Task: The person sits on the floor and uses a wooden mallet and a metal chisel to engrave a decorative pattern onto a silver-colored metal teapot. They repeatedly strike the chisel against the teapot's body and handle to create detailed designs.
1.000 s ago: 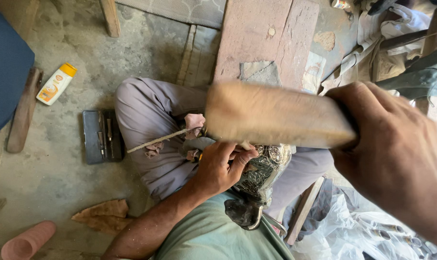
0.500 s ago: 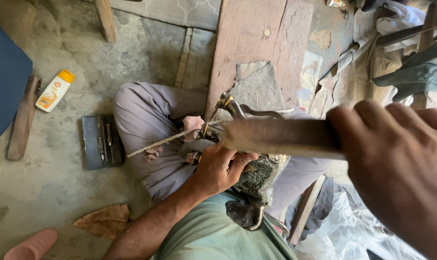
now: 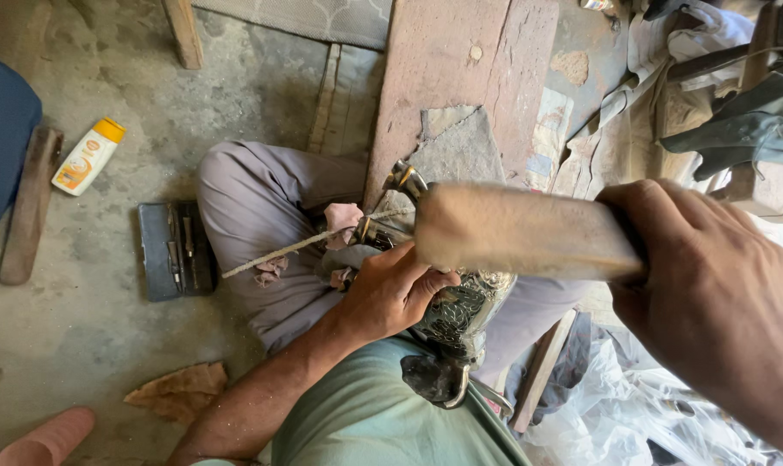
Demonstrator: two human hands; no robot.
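Head view: my right hand (image 3: 710,293) is fisted round a raised wooden mallet handle (image 3: 525,231), left hand (image 3: 391,289) clamps the embossed metal piece (image 3: 460,315) on my lap; looks mid-hammering, next blow needs careful aim
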